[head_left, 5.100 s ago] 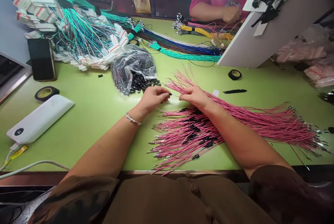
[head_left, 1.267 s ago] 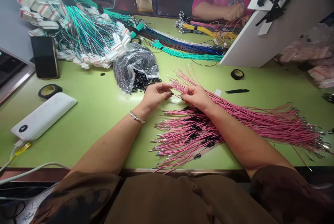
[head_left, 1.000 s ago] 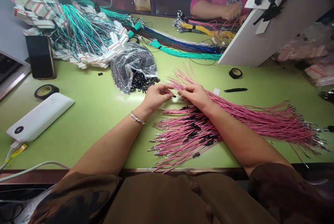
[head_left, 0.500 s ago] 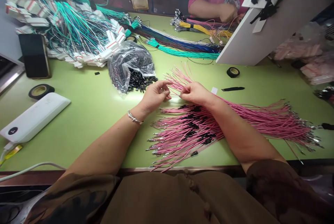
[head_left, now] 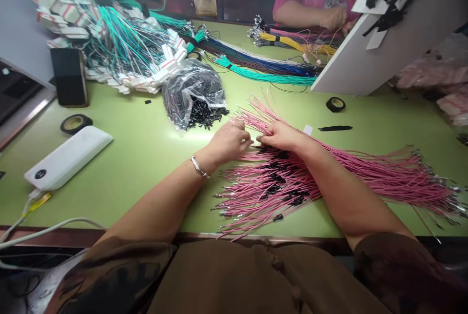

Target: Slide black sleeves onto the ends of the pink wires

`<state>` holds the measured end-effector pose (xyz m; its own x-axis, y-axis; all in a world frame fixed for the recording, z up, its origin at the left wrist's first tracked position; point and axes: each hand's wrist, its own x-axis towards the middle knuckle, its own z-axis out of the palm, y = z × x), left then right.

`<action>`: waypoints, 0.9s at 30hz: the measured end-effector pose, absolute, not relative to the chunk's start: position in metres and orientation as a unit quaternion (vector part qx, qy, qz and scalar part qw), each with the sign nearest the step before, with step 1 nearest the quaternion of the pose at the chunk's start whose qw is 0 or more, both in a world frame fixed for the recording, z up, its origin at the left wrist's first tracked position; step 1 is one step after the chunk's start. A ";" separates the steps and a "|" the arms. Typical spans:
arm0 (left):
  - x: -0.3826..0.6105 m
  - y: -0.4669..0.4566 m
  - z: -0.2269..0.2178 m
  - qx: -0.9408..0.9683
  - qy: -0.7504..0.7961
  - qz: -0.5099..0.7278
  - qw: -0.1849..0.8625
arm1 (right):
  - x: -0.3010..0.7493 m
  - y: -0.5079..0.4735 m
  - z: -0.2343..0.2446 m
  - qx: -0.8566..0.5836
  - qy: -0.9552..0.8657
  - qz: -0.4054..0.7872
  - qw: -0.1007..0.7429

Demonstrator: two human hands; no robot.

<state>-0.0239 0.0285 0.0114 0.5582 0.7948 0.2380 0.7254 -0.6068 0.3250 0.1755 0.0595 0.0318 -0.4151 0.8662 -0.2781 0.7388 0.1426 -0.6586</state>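
Observation:
My right hand (head_left: 284, 136) is closed around a bunch of thin pink wires (head_left: 261, 111), whose metal-tipped ends fan out above its fingers. Just left of it, my left hand (head_left: 232, 140) has its fingers bent together in a pinch by the wire ends; what lies between them is too small to make out. Below both hands spreads a layer of pink wires with small black sleeves (head_left: 272, 189) partway along them. Up and to the left, a clear plastic bag (head_left: 193, 82) spills small black pieces (head_left: 206, 113) onto the green table (head_left: 153, 143).
Left of me lie a white power bank (head_left: 69, 158) with a cable, a black tape roll (head_left: 76, 124) and a phone (head_left: 69, 77). Behind are teal wire bundles (head_left: 120, 26). At right, a black blade (head_left: 335, 128) lies near another tape roll (head_left: 335, 104) and a grey panel (head_left: 369, 55). A co-worker's hand (head_left: 334, 16) works opposite.
My left hand has come slightly down toward the lower wires, its fingers drawn closer together. My right hand still grips the pink wires. The whole view has shifted a little.

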 end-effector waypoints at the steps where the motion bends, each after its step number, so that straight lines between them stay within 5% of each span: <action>1: -0.022 0.024 0.016 0.884 0.418 0.163 0.131 | 0.176 0.059 0.030 -0.523 -0.749 0.397 0.092; 5: -0.013 0.007 0.030 0.890 0.364 0.077 0.261 | 0.169 0.056 0.024 -0.485 -0.690 0.494 0.212; 10: -0.033 0.012 0.037 0.865 0.418 0.073 0.267 | 0.158 0.050 0.019 -0.491 -0.624 0.555 0.248; 17: -0.098 0.054 0.017 0.709 0.668 0.223 0.035 | 0.156 0.050 0.017 -0.525 -0.637 0.480 0.298; 27: -0.074 0.048 0.021 0.739 0.673 0.027 -0.007 | 0.156 0.048 0.017 -0.521 -0.647 0.480 0.283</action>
<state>-0.0741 0.0482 0.0207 0.0935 0.9944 0.0487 0.9951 -0.0949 0.0267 0.1559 0.0477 0.0172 -0.2972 0.9453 -0.1343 0.4026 -0.0035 -0.9154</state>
